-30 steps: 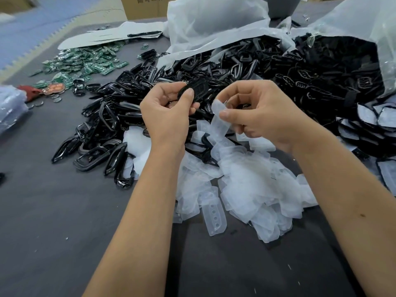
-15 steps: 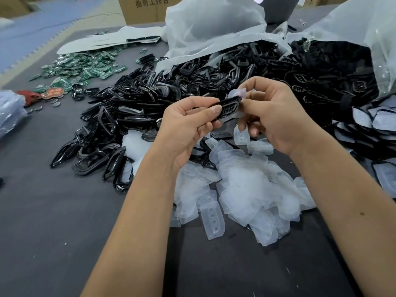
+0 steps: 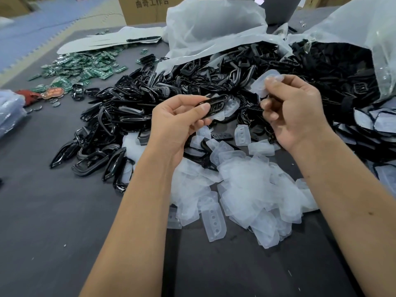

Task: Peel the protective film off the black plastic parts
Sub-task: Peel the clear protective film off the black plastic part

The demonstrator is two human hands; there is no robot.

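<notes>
Left hand (image 3: pixel 177 123) pinches an oblong black plastic part (image 3: pixel 216 105) between thumb and curled fingers, holding it above the table. Right hand (image 3: pixel 293 112), held apart from the left, pinches a translucent piece of protective film (image 3: pixel 264 82) between thumb and fingertips, clear of the part. Below both hands, a heap of peeled films (image 3: pixel 246 189) lies on the dark grey table (image 3: pixel 53 221). Behind and to the left of the hands spreads a pile of black plastic parts (image 3: pixel 132 108), glossy frames and loops. At upper right, a clear plastic bag (image 3: pixel 364 39) lies open on its side, holding more black parts that spill onto the table; a second crumpled clear bag (image 3: pixel 214 28) lies at centre rear. Green circuit boards (image 3: pixel 79 67) are scattered at far left. A cardboard box (image 3: pixel 145 9) stands beyond the table edge.
</notes>
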